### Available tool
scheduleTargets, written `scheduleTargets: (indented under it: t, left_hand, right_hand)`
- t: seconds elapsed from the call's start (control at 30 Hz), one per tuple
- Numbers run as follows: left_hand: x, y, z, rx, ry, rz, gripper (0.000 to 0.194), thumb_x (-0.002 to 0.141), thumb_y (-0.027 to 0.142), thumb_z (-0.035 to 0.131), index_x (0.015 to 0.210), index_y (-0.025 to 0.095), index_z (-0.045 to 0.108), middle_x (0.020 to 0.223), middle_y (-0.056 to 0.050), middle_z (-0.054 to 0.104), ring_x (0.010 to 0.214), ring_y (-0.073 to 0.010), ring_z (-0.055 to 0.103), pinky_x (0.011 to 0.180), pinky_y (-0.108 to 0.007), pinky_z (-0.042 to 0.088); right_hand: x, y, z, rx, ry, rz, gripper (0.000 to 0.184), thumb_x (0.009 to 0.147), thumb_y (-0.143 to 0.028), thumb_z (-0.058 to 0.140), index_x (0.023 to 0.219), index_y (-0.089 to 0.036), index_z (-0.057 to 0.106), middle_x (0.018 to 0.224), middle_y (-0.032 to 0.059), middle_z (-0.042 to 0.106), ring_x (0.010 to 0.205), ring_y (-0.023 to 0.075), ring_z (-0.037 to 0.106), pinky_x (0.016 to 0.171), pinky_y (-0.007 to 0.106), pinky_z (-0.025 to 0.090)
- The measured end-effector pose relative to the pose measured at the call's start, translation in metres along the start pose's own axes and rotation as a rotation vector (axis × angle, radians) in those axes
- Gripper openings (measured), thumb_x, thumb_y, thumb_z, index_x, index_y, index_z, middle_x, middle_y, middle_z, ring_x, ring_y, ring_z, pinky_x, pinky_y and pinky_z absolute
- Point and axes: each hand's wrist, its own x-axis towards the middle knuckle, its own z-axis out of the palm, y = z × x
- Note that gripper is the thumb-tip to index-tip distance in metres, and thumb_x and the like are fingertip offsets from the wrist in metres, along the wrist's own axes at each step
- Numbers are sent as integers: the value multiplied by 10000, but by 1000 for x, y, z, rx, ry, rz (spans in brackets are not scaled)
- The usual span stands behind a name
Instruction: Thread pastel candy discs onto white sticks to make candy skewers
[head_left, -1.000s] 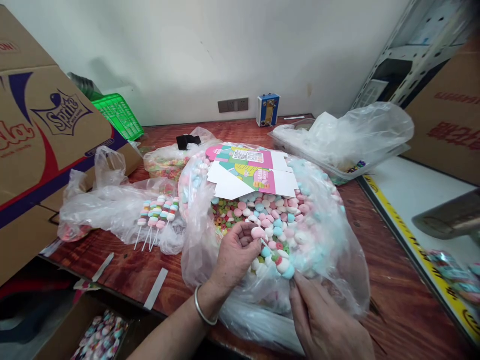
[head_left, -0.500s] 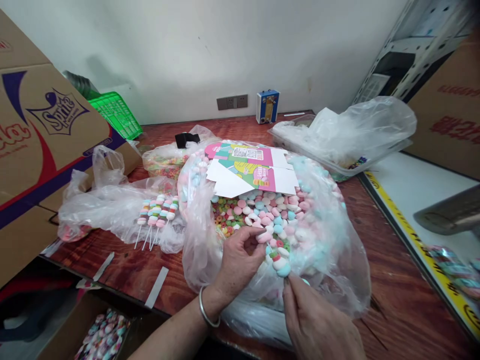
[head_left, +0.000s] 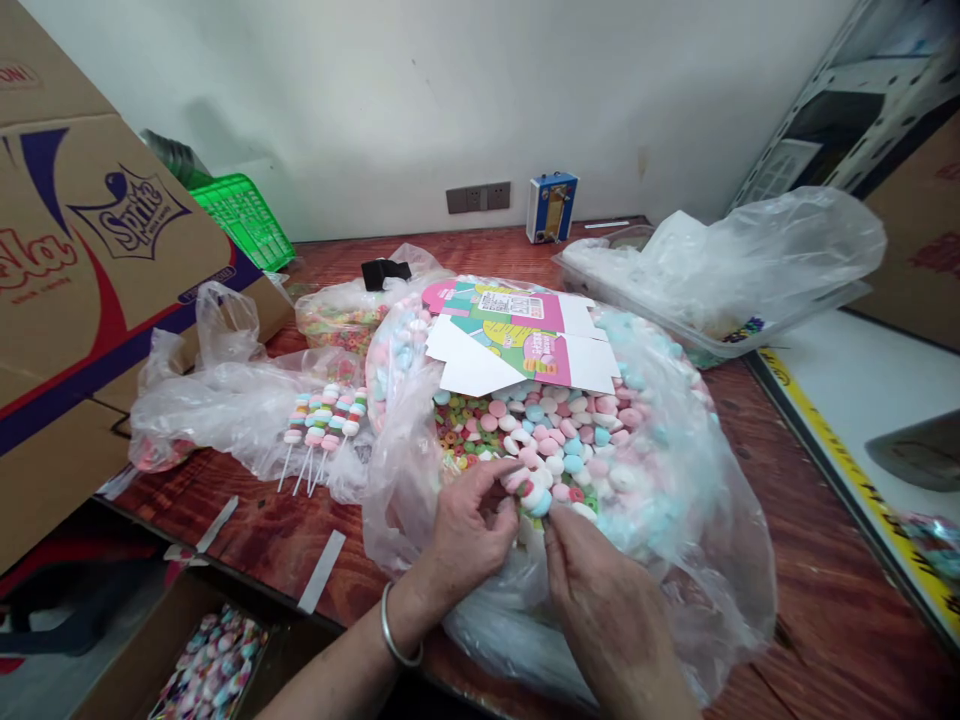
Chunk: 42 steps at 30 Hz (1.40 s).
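My left hand [head_left: 472, 520], with a bracelet at the wrist, pinches a pink marshmallow [head_left: 514, 481] between thumb and forefinger. The fingers of my right hand [head_left: 604, 585] are closed on the lower end of a candy skewer [head_left: 538, 501], whose stick is hidden in the grip. White and blue marshmallows with red and green gummy rings sit on that skewer, touching the pink piece. Both hands are over a large plastic-lined heap of pink, white and blue marshmallows [head_left: 574, 445]. Small gummy rings [head_left: 459, 425] lie at its left side.
Several filled skewers [head_left: 324, 420] rest on a plastic bag [head_left: 225, 400] at left. A printed card [head_left: 517, 335] covers the heap's back. Behind are a bag of gummy rings [head_left: 341, 318] and a clear tub [head_left: 739, 345]. A Sprite carton [head_left: 127, 300] stands left; an open box [head_left: 142, 640] sits below.
My right hand has moved up and left with the skewer, bringing its candies against the pink marshmallow in my left hand. The view has shifted slightly.
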Motion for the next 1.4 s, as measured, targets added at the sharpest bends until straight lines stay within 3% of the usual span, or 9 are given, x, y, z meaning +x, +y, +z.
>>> scheduleTargets:
  t: [0.13, 0.3, 0.53, 0.67, 0.77, 0.9, 1.07, 1.2, 1.4]
  left_hand:
    - [8, -5, -34, 423, 142, 53, 498, 894, 103, 446, 1374, 234, 463, 1159, -92, 645, 1061, -204, 615, 942, -339, 480]
    - [29, -17, -62, 724, 221, 83, 272, 890, 95, 480, 1087, 167, 653, 1002, -77, 638, 939, -192, 603, 850, -314, 492]
    - [37, -21, -65, 883, 161, 77, 156, 875, 154, 563, 942, 199, 696, 923, -51, 631, 846, -192, 577, 764, -313, 454]
    - [39, -22, -62, 932, 143, 44, 117, 847, 135, 585, 900, 183, 677, 952, -65, 633, 868, -219, 573, 777, -346, 447]
    - [40, -22, -61, 856, 173, 28, 106, 818, 102, 595, 850, 177, 663, 940, -63, 640, 877, -222, 581, 786, -350, 452]
    - [39, -18, -60, 531, 241, 28, 142, 825, 84, 559, 872, 179, 655, 944, -54, 665, 917, -196, 608, 825, -321, 469]
    - [38, -10, -55, -37, 249, -192, 100, 821, 217, 611, 896, 173, 660, 886, -43, 704, 837, -169, 655, 764, -271, 503]
    - [38, -5, -47, -325, 196, -320, 179, 775, 306, 682, 841, 145, 642, 800, -36, 700, 738, -147, 653, 679, -238, 502]
    - [31, 3, -37, -436, 158, -322, 234, 750, 349, 718, 832, 144, 640, 796, -33, 699, 724, -137, 656, 689, -240, 516]
  right_hand:
    - [21, -11, 10, -114, -123, 20, 258, 936, -210, 416, 756, -207, 600, 699, 7, 628, 518, 111, 563, 464, 260, 222]
    - [49, -29, 12, -206, -338, 12, 158, 874, -123, 489, 809, -191, 616, 790, 31, 656, 599, 139, 622, 474, 264, 207]
    - [68, -41, 8, -245, -495, -4, 211, 846, -60, 460, 830, -187, 628, 807, 52, 667, 657, 211, 686, 472, 261, 293]
    - [75, -45, 11, -242, -458, -23, 227, 832, -26, 462, 810, -177, 630, 808, 60, 676, 631, 201, 688, 462, 258, 272]
    - [72, -41, 17, -191, -401, -19, 207, 849, -59, 478, 776, -192, 618, 758, 30, 671, 576, 164, 660, 457, 257, 243]
    - [53, -25, 24, -3, -258, 14, 253, 933, -226, 443, 734, -223, 599, 715, -8, 653, 590, 134, 630, 487, 246, 282]
    - [28, -7, 24, 177, -103, 30, 312, 971, -298, 352, 820, -232, 617, 747, 1, 660, 616, 122, 609, 539, 229, 358]
    - [20, 0, 15, 157, -96, -28, 295, 972, -319, 372, 819, -243, 612, 726, -9, 659, 616, 122, 622, 518, 217, 368]
    - [7, -2, -1, -33, -67, -46, 289, 968, -318, 380, 771, -247, 578, 694, -22, 623, 516, 110, 596, 416, 227, 285]
